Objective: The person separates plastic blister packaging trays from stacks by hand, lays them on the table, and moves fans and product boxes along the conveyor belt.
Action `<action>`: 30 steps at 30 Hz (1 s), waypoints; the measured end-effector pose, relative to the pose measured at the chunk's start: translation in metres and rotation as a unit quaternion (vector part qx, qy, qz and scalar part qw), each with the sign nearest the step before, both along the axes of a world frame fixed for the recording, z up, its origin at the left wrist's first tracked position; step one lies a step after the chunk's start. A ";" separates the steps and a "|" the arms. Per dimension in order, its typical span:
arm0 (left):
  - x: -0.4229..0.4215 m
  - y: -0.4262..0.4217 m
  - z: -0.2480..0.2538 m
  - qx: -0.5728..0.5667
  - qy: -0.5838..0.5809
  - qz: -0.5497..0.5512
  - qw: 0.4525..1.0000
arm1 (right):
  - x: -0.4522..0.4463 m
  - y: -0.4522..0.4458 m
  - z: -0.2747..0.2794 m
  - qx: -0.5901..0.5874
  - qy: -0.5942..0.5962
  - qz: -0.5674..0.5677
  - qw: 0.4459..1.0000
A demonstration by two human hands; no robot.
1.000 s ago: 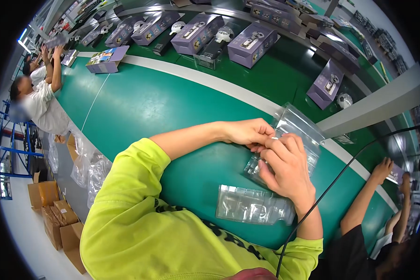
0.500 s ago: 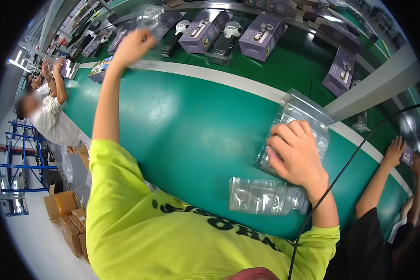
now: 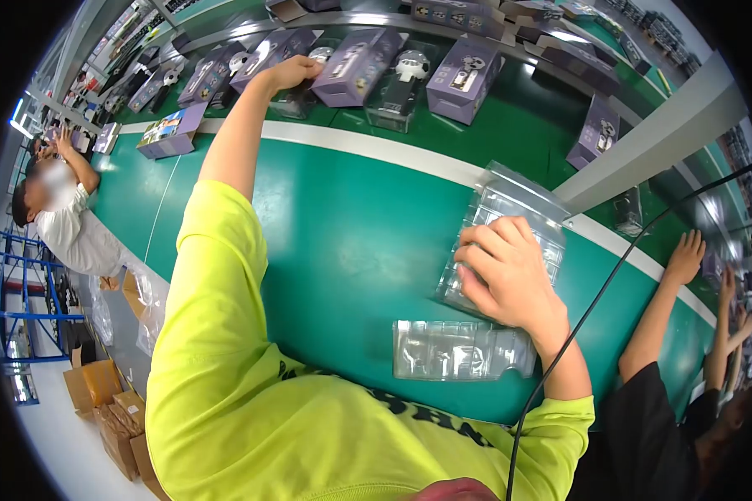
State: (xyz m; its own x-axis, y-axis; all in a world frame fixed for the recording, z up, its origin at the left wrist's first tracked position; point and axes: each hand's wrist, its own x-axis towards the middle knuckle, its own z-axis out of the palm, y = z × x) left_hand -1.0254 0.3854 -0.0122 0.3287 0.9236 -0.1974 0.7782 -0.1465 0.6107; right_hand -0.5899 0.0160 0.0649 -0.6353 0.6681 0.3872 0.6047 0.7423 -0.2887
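Note:
My left hand [image 3: 289, 73] reaches to the far side, fingers closed at a clear plastic blister tray [image 3: 295, 106] that lies around a white-headed device [image 3: 321, 54]. The hand partly hides both. My right hand [image 3: 506, 271] lies with curled fingers over a stack of clear blister trays [image 3: 518, 199] and grips it near the table's far edge. Closer to me, another clear blister tray [image 3: 439, 351] lies flat on the green table [image 3: 351, 242].
Purple boxes [image 3: 465, 79] and a trayed device [image 3: 399, 88] stand on the dark green conveyor beyond the pale edge. A grey post [image 3: 643, 138] rises at right. A black cable [image 3: 593, 330] crosses the view. Co-workers' arms [image 3: 656, 309] are at right; another person [image 3: 63, 213] sits left.
My left hand has moved right and lowered the clear blister tray from the air onto the conveyor at the device. My right hand stays on the stacked trays. The view has shifted slightly.

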 end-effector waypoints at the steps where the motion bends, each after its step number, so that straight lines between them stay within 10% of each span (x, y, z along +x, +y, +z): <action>1: 0.007 -0.019 0.009 0.008 -0.039 0.020 0.999 | -0.004 -0.001 0.000 0.000 0.006 -0.003 1.000; 9: -0.030 -0.301 0.113 0.301 -0.082 0.046 0.949 | -0.033 0.003 0.009 -0.041 -0.006 0.005 0.999; 12: -0.079 -0.430 0.113 0.075 -0.043 0.121 0.989 | -0.044 0.006 0.011 -0.067 -0.019 -0.005 0.998; 16: -0.091 -0.562 0.061 -0.286 0.140 0.234 0.919 | -0.036 -0.001 -0.001 -0.079 -0.046 -0.015 0.996; 22: -0.129 -0.655 -0.073 -0.241 0.226 0.299 0.895 | -0.019 -0.002 -0.007 -0.091 -0.059 -0.001 0.994; 24: -0.153 -0.663 -0.096 -0.112 0.481 0.261 0.830 | -0.014 -0.003 -0.007 -0.090 -0.077 -0.009 0.993; 30: -0.247 -0.653 -0.135 -0.193 0.334 0.389 0.837 | -0.011 -0.003 -0.011 -0.034 -0.085 -0.003 0.996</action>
State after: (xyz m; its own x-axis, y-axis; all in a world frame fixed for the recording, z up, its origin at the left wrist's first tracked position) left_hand -1.2726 -0.2676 -0.1468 -0.6449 0.6314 -0.4306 0.7325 0.6713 -0.1127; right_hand -0.6008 0.0130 0.0537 -0.6833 0.6936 0.2282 0.6542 0.7203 -0.2305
